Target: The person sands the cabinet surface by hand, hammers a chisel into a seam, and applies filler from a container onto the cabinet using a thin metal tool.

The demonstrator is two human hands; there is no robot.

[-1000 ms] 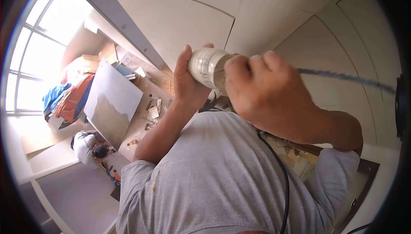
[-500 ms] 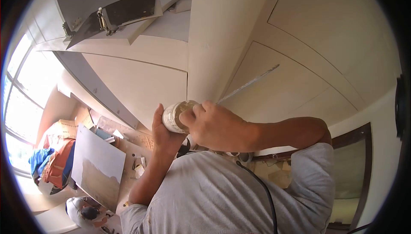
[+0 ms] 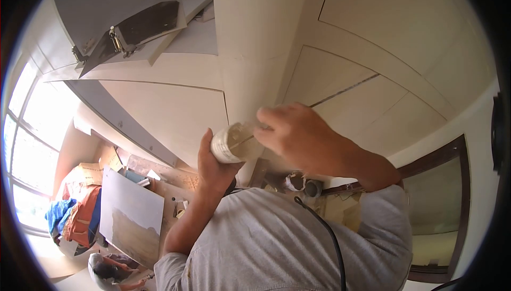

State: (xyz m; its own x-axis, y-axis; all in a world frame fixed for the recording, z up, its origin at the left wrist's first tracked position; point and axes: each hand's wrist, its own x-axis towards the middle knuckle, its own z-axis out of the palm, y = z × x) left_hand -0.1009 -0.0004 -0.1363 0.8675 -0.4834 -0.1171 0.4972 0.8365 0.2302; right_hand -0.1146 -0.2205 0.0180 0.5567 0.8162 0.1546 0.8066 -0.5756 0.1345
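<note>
My left hand [image 3: 215, 171] is wrapped round a small whitish tub [image 3: 222, 147], tilted so that its open mouth faces right. Pale, smeared matter coats the inside of the tub. Just right of the mouth, my right hand [image 3: 298, 136] is closed on a long thin stick [image 3: 346, 89]. One end of the stick sticks out up and to the right; the other reaches into the tub. Some blur covers the right fingers.
Pale cabinet panels [image 3: 165, 102] stand ahead, with an open hinged door [image 3: 149, 25] above left. At lower left a grey-white board [image 3: 133, 206] leans near orange and blue bags [image 3: 85, 211]. Another person [image 3: 109, 269] is below it. A dark-framed doorway [image 3: 460, 200] lies right.
My right hand has moved right and slightly up from the tub, drawing the stick along. The tub's mouth is now more exposed. The view has shifted a little.
</note>
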